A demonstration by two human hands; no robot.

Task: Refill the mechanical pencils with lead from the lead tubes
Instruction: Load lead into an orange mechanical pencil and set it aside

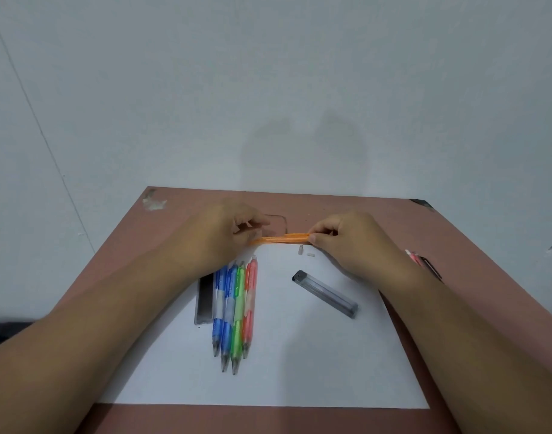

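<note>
An orange mechanical pencil lies level above the far edge of the white sheet, held between both hands. My left hand grips its left end, fingers curled. My right hand pinches its right end between thumb and fingers. A clear lead tube with a dark cap lies slanted on the sheet right of centre. A second, dark lead tube lies beside a row of several pencils, blue, green and pink, tips pointing toward me. Two small pale parts lie under the orange pencil.
The sheet lies on a brown table against a pale wall. More pencils, pink and dark, lie on the table right of my right wrist. A scuffed patch marks the far left corner.
</note>
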